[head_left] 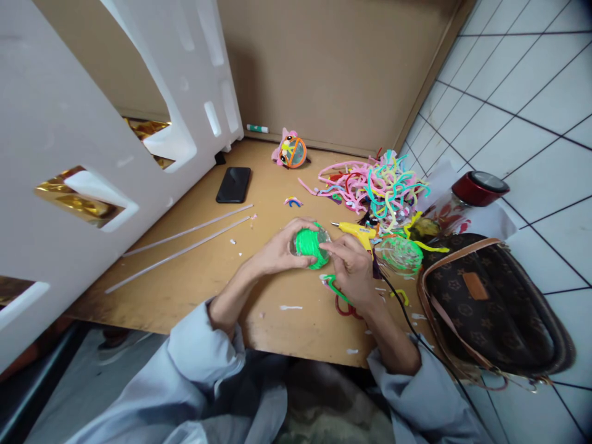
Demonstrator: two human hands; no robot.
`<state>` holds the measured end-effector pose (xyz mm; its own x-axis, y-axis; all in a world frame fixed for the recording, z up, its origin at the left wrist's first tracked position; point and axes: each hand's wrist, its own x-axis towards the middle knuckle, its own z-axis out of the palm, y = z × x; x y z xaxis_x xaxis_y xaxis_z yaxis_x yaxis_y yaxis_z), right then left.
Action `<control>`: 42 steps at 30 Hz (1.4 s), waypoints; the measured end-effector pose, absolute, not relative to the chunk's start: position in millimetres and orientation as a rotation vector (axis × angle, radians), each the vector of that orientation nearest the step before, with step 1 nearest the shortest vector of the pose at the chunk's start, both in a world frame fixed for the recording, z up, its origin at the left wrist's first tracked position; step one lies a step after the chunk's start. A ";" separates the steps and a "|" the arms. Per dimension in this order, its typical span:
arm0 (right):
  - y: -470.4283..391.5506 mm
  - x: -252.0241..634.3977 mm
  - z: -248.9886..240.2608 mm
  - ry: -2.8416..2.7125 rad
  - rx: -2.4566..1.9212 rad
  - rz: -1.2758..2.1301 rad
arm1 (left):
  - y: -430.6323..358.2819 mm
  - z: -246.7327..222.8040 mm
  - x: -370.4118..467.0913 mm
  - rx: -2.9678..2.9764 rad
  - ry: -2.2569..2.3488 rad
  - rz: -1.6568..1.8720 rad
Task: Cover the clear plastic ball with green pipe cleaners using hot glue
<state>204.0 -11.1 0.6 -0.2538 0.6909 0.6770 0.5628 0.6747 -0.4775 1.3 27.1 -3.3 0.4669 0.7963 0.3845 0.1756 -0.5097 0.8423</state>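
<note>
My left hand [277, 248] wraps round a clear ball covered with rows of bright green fuzzy pipe cleaner [309, 245], its thumb below and fingers above. At the ball's right side, my right hand [354, 266] has its index finger against the bare clear part, with the other fingers curled in. Whatever those fingers may pinch is hidden. Beneath the right hand lies a green strip [331, 283], and red-handled scissors [346, 308] are partly covered. A yellow glue gun [356, 232] rests just behind the right hand, its nozzle pointing left.
Tangled pipe cleaners [379, 185] lie at back right, before a red-lidded jar [476, 191]. A second green-wrapped ball [401, 255] sits beside a brown bag [494, 308]. A decorated ball [293, 151], phone [234, 185], two white sticks [185, 250] and marker [257, 128] lie farther left.
</note>
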 end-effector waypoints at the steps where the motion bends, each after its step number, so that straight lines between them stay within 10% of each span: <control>1: -10.9 204.1 0.2 -1.943 -0.977 0.164 | 26.9 -3.3 1.2 1.958 0.812 1.042; 42: -17.0 194.6 0.4 -1.960 -1.046 -0.011 | 24.5 -7.2 15.9 1.776 0.980 1.166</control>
<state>194.6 -17.0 0.4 -0.2500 0.6635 0.7052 0.6711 0.6437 -0.3677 15.9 24.5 -7.2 0.2814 0.8970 0.3408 0.1808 -0.3983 0.8992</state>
